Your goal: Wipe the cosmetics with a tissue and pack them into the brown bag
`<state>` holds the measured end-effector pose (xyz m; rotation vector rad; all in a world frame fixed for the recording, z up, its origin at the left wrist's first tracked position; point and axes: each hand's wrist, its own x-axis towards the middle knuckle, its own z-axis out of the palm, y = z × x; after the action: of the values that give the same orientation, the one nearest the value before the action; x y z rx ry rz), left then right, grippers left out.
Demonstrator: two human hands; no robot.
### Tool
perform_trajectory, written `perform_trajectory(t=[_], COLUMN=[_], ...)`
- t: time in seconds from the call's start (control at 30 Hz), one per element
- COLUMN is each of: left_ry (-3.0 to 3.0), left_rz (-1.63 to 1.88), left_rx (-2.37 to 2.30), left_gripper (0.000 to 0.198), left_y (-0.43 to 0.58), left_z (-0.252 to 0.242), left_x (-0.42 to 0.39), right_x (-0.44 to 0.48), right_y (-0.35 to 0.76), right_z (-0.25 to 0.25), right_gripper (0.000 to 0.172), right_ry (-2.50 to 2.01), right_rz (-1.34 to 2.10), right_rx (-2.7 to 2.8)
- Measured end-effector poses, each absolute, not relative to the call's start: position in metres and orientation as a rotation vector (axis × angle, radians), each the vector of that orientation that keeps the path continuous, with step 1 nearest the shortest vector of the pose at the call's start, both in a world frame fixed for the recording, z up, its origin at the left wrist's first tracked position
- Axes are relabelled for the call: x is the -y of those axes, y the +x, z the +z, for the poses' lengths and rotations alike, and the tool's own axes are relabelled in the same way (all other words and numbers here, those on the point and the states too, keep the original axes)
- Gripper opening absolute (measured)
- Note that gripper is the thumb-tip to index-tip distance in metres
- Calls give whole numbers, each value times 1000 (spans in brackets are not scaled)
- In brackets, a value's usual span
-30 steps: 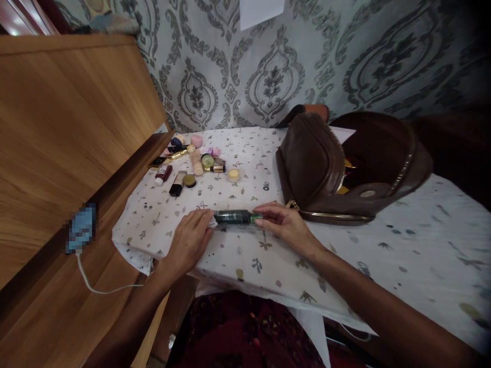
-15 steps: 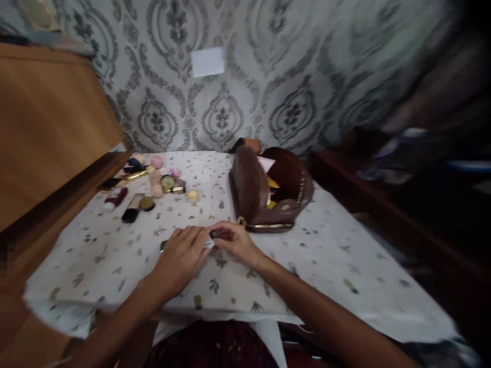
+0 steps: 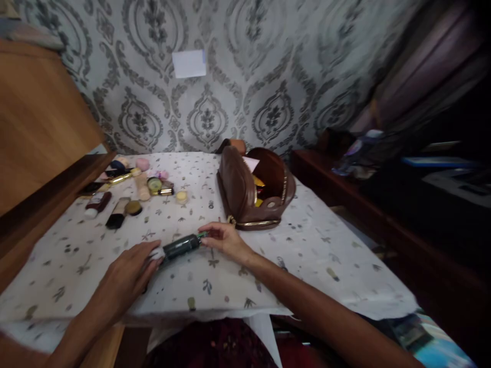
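While both hands are closed on it, one dark bottle slants over the near half of the patterned cloth, its green end toward two o'clock; whether it touches the cloth I cannot tell. At that end the right hand pinches it between thumb and fingers; at its eight o'clock end the left hand grips the white part, so the hands are apart, joined only through the bottle. As far as shows, opening the bag seems done and the small cosmetics lie set out; the bottle is not yet let go, and things remain in the bag. From the bottle, one brown bag stands unzipped at two o'clock, with yellow items, too hidden to count, inside. Toward eleven o'clock I count one small yellow jar, one beige tube, one olive-lidded jar, one black-capped bottle and one maroon bottle; the heap beyond overlaps too much to count. Farther out are one wooden cabinet at ten o'clock and one white sheet on the wall at twelve.
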<state>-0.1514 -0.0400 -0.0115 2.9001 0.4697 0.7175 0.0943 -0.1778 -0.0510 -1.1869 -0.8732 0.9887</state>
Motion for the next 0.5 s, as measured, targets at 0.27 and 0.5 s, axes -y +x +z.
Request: perform_trajectory(t=[0.27,0.5], left_ry=[2684,2307], left_rz=[374,183], left_rx=[-380,-299], left_gripper=[35,38], left_y=[-108,-83], left_z=[23,30], left_x=[66,47], right_x=[180,182], right_y=[95,93], right_z=[-42,-39], right_gripper=[27,27], right_ry=[-1174,-1189], right_rz=[970,913], right_rx=[984,1046])
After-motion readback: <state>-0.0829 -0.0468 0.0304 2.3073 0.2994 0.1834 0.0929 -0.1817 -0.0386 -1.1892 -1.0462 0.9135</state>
